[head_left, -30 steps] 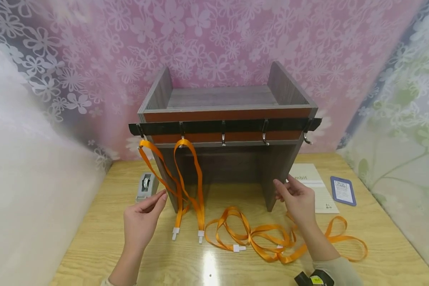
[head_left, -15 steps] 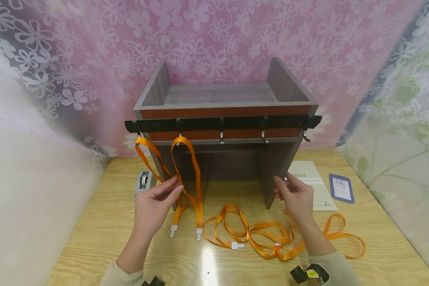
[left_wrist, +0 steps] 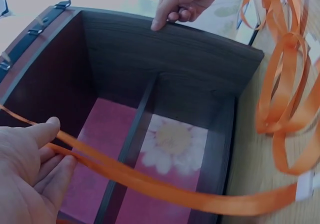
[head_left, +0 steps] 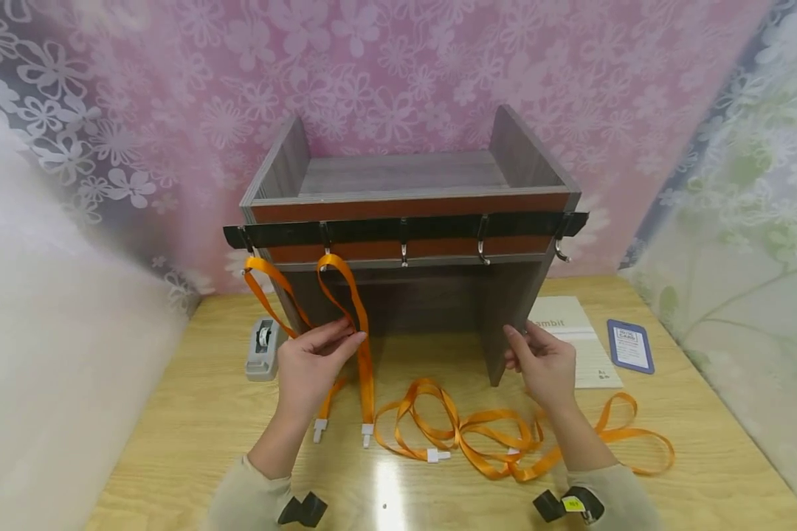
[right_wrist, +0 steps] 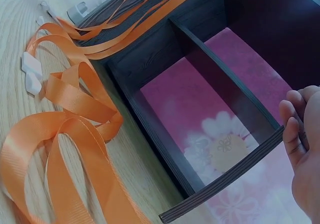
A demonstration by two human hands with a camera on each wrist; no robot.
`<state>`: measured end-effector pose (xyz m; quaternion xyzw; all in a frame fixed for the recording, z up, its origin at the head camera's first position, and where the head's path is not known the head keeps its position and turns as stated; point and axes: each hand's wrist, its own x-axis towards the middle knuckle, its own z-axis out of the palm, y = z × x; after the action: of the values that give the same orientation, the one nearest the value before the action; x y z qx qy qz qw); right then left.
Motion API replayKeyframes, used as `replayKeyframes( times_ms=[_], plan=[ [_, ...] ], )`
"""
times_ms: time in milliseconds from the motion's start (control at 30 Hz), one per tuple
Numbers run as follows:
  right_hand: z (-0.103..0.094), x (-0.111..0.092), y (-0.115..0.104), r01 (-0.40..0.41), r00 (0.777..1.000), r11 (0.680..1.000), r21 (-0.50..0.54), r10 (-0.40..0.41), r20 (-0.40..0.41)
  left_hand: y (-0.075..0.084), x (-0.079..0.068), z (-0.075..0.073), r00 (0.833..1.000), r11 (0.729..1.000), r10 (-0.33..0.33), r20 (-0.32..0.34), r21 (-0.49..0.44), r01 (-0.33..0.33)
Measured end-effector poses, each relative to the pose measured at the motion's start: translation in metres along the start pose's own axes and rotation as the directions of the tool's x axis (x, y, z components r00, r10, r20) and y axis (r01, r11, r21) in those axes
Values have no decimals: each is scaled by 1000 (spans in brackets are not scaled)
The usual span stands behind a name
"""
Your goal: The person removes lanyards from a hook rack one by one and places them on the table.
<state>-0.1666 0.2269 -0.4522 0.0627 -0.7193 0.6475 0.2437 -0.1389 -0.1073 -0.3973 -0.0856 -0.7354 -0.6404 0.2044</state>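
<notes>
A grey wooden shelf [head_left: 405, 173] carries a black hook rail [head_left: 365, 230] with several metal hooks. Orange lanyards hang from its two leftmost hooks: one lanyard [head_left: 268, 267] at the end, the other lanyard [head_left: 366, 383] beside it, white clips downward. My left hand [head_left: 312, 369] pinches the second lanyard's strap between thumb and fingers; in the left wrist view the orange strap [left_wrist: 150, 181] runs out from between them. On the opposite side, my right hand [head_left: 547, 365] grips the front edge of the shelf's right side panel [head_left: 494, 339], thumb on the inner face.
More orange lanyards [head_left: 498, 420] lie loosely coiled on the wooden table [head_left: 173, 442] before the shelf. A grey tape dispenser [head_left: 262, 350] stands left. To the right lie a pale notepad [head_left: 584, 346] and a blue card holder [head_left: 631, 346]. Patterned fabric surrounds the table.
My left hand has moved right and slightly up, from beside the left panel to the second hanging lanyard. My right hand stays on the right panel.
</notes>
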Motion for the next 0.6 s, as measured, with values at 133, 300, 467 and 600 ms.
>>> replayKeyframes(
  times_ms=[133,300,467,600],
  plan=[
    [2,-1,0,30,1000,999,-13,-30,-9,-4,3,12,999,1000,25,-32,5,-25],
    [5,-3,-7,130,991,991,-38,-129,23,-1,8,23,997,1000,7,-79,29,-4],
    [9,-6,-25,180,983,981,-73,-178,42,4,10,26,995,998,-1,-96,57,6],
    [11,-7,-28,202,979,977,-74,-200,36,6,8,21,996,998,-25,-81,52,29]
  ],
)
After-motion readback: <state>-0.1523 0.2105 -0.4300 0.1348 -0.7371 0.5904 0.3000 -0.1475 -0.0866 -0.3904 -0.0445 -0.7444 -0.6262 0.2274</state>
